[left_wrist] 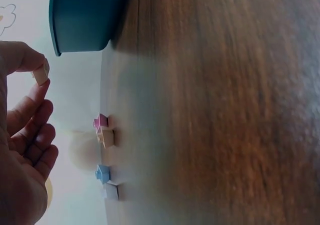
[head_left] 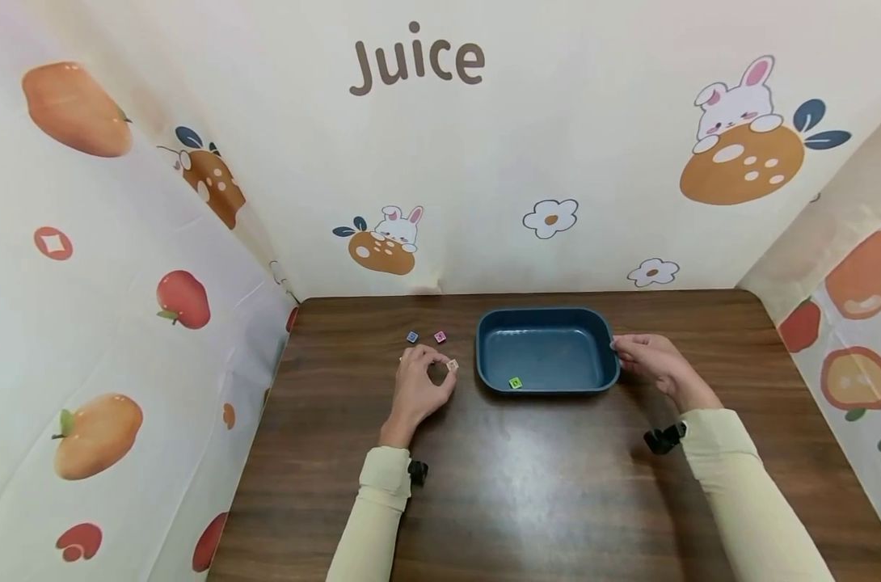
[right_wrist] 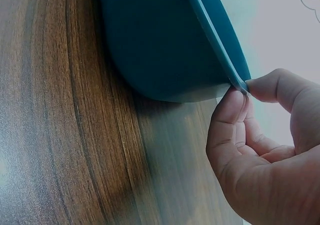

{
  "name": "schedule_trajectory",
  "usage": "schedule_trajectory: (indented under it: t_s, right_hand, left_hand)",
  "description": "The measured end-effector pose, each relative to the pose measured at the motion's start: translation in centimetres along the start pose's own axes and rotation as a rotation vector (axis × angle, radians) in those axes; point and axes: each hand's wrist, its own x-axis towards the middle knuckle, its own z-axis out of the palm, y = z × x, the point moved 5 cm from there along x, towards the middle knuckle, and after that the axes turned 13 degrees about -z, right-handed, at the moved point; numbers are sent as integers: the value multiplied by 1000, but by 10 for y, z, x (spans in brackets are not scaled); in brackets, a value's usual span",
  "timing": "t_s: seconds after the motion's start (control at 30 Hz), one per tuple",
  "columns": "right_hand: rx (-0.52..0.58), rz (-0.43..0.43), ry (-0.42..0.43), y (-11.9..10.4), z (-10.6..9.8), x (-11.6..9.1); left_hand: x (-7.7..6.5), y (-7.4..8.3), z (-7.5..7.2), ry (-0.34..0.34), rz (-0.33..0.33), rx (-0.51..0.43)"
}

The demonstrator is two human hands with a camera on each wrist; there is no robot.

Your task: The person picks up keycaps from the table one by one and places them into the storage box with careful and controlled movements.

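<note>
My left hand pinches a small cream toy block between thumb and index finger, held above the table just left of the blue tray. The other fingers of that hand curl loosely below, as the left wrist view shows. With thumb and fingers, my right hand grips the tray's rim at its right end. A green block lies inside the tray, near its front left corner. Beyond the left hand sit a blue block and a pink block on the table.
The left wrist view also shows a beige block beside the pink one and a pale grey block beside the blue one. Printed fabric walls enclose the wooden table at the back and sides.
</note>
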Motion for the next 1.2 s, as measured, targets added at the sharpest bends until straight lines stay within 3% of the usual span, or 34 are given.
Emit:
schedule_trajectory:
  t_s: [0.5, 0.77, 1.2]
  right_hand:
    - [62, -1, 19, 5, -1, 5]
    - [55, -8, 19, 5, -1, 2]
    - [30, 8, 22, 4, 0, 1]
  left_hand:
    - [6, 16, 7, 21, 49, 0]
    - [13, 28, 13, -2, 72, 12]
    - [13, 42, 28, -40, 102, -32]
